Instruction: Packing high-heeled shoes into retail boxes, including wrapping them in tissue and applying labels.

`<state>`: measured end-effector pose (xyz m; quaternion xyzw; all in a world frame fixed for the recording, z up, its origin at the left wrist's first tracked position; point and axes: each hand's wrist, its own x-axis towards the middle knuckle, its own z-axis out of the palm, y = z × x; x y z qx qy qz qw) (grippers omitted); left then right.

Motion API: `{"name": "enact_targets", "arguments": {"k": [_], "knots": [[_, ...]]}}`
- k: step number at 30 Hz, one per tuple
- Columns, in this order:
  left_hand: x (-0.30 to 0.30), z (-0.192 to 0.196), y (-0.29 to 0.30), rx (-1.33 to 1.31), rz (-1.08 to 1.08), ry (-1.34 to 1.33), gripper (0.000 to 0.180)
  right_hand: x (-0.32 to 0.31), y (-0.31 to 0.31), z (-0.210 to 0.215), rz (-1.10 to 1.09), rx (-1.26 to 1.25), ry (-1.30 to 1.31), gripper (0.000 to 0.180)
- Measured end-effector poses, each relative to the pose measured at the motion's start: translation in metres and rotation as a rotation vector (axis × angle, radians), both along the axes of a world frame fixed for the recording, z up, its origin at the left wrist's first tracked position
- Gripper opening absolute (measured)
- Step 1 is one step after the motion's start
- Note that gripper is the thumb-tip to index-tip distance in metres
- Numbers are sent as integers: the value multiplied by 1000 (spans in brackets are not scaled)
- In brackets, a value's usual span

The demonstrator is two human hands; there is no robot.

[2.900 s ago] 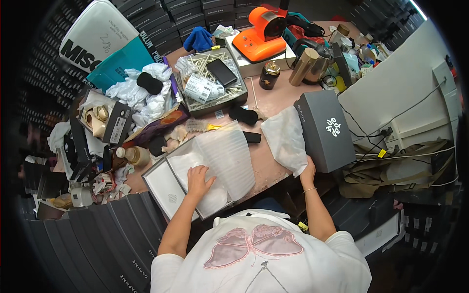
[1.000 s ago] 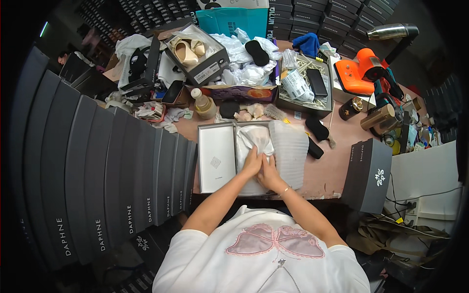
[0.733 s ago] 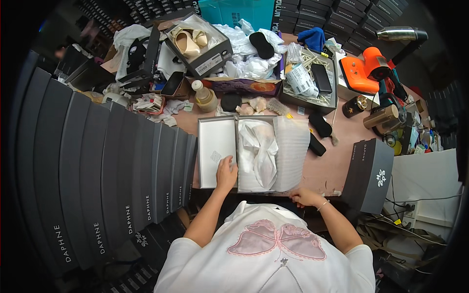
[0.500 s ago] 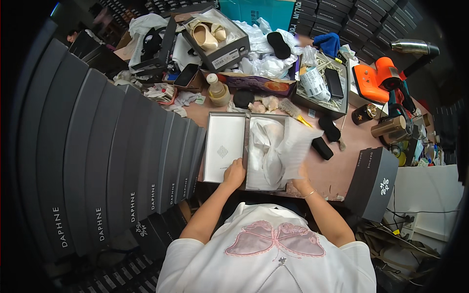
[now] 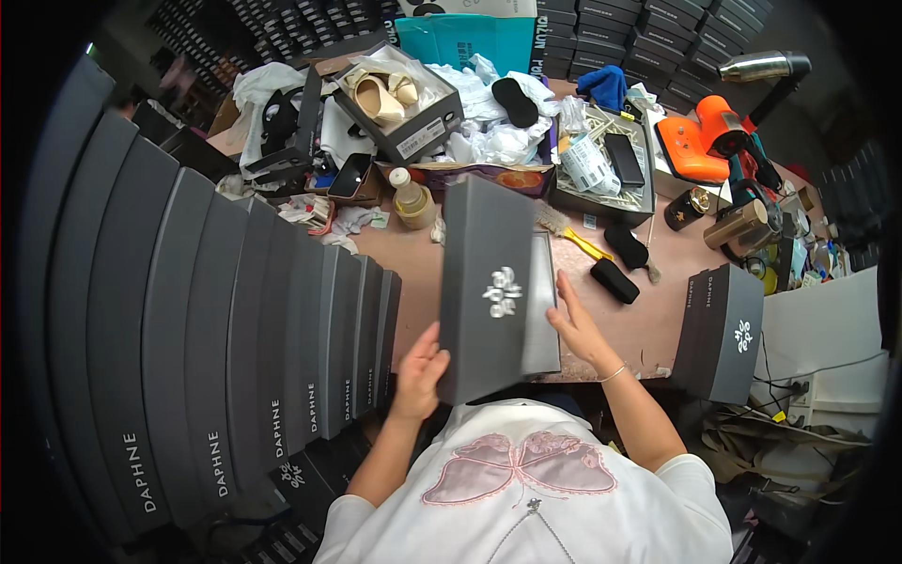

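A dark grey shoebox lid (image 5: 489, 282) with a white printed flower-like mark stands tilted up over its box. My left hand (image 5: 420, 371) grips the lid by its lower left edge, fingers wrapped on the side. Under and to the right of the lid, a strip of the shoebox (image 5: 544, 320) shows with pale wrapping paper inside; the lid hides the rest. At the box's right side is my right hand (image 5: 583, 326), open, with fingers stretched out and the thumb by the rim. Whether it touches the box I cannot tell.
Tall stacks of grey shoeboxes (image 5: 216, 329) flank the left. Behind are an open box with beige shoes (image 5: 381, 97), a bottle (image 5: 412, 199) and a tray of white sticks (image 5: 601, 164). Rightward lie a yellow-handled brush (image 5: 587, 244), black pads (image 5: 615, 281), an orange device (image 5: 692, 148) and another shoebox (image 5: 723, 329).
The lid, lying flat open on the left before, is now lifted over the box by my left hand. My right hand has let go of the white paper sheet, which is now down in the box.
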<state>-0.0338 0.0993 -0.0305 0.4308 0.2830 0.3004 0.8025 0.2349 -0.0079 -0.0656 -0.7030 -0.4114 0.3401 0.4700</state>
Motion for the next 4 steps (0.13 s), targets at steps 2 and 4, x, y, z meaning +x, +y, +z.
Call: {"name": "enact_targets", "arguments": {"k": [2,4], "knots": [[21,-53,-6,59,-137,172,53,9,-6,4,-92,-42,85,75],[43,-71,-9,218,-271,328,54,18,-18,-13,-217,-138,82,74]]}}
